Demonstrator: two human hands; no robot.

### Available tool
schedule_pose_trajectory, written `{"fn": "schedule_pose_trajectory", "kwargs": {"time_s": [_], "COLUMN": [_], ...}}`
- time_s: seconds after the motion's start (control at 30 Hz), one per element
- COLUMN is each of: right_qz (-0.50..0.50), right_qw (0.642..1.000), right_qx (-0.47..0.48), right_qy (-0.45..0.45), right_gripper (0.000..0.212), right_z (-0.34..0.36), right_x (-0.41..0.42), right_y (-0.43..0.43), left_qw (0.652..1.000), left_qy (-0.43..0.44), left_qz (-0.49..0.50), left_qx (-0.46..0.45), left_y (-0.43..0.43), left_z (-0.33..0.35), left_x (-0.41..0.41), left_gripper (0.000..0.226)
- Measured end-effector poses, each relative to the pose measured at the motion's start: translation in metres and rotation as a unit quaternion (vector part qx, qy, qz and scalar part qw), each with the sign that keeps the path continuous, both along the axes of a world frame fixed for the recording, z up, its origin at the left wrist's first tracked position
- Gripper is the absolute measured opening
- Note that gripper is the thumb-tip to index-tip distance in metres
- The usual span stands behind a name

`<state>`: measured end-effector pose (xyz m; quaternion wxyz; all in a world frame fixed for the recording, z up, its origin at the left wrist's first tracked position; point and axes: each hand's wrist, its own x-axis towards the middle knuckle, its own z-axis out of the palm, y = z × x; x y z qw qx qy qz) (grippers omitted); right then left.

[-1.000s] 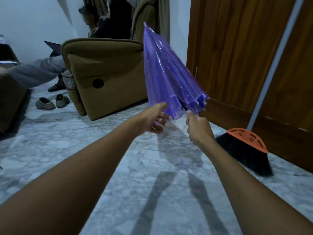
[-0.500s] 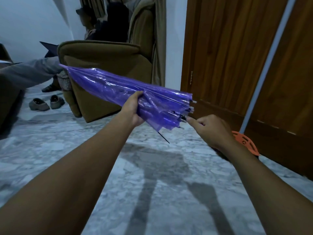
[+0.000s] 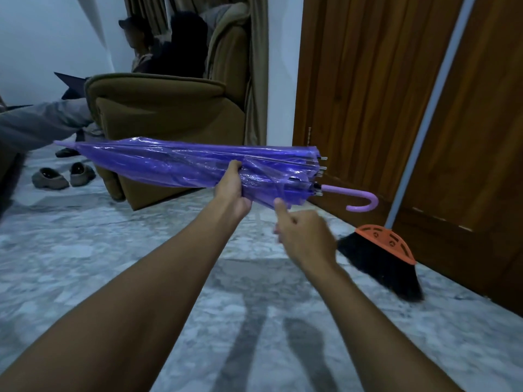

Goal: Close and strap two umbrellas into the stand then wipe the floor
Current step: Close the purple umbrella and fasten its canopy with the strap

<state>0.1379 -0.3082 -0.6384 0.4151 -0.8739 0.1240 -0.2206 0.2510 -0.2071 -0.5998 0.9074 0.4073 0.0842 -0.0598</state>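
Head view, looking forward and down, both bare forearms reaching out over a grey marbled floor (image 3: 85, 250).

Purple umbrella (image 3: 181, 165): folded shut, canopy loose and crinkled, translucent plastic. Held roughly level in the air, well above the floor. Pointed tip toward the left, near a brown armchair (image 3: 167, 114); pale purple hook handle (image 3: 356, 198) sticking out to the right, in front of a wooden door (image 3: 368, 80). Metal rib ends show at the canopy's right edge.

Left hand (image 3: 232, 190): wrapped around the canopy from below, somewhat right of its middle, fingers curled up over the far side, thumb side toward the camera. It carries the umbrella's weight.

Right hand (image 3: 302, 236): slightly blurred, just below the canopy's right end. Index finger extended upward, tip touching or nearly touching the loose plastic; the other fingers curled in loosely. It grips nothing that can be made out.

Surroundings: a broom (image 3: 382, 256) with an orange head and black bristles leans against the door at right, its pale pole running up and out of the top edge. A pair of grey clogs (image 3: 63, 176) sits on the floor at left, beside the armchair. Someone is seated in the armchair, mostly hidden by its back. Shadows of both arms fall on the floor below.
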Motion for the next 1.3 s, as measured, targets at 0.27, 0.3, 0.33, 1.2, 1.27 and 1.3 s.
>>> {"fn": "schedule_pose_trajectory", "kwargs": {"time_s": [0.27, 0.3, 0.33, 1.2, 1.27, 1.3], "right_qz": [0.003, -0.03, -0.051, -0.166, -0.104, -0.072], "right_qw": [0.863, 0.853, 0.851, 0.966, 0.972, 0.973], "right_qx": [0.502, 0.516, 0.516, 0.147, 0.167, 0.179], "right_qy": [-0.046, -0.069, -0.087, -0.129, -0.129, -0.129], "right_gripper": [0.068, 0.066, 0.063, 0.051, 0.045, 0.043], "right_z": [0.036, 0.04, 0.047, 0.684, 0.701, 0.706], "right_x": [0.036, 0.043, 0.047, -0.122, -0.137, -0.146], "right_y": [-0.024, -0.033, -0.043, -0.089, -0.089, -0.09], "left_qw": [0.995, 0.991, 0.987, 0.771, 0.792, 0.8], "left_qy": [0.027, 0.034, 0.044, -0.306, -0.317, -0.325], "left_qz": [-0.082, -0.11, -0.134, -0.158, -0.184, -0.191], "left_qx": [0.055, 0.062, 0.072, 0.535, 0.488, 0.466], "left_y": [-0.07, -0.078, -0.085, -0.099, -0.093, -0.091], "left_z": [0.014, 0.021, 0.029, 0.588, 0.611, 0.62], "left_x": [-0.034, -0.04, -0.044, -0.191, -0.188, -0.185], "left_gripper": [0.017, 0.012, 0.012, 0.078, 0.063, 0.057]}}
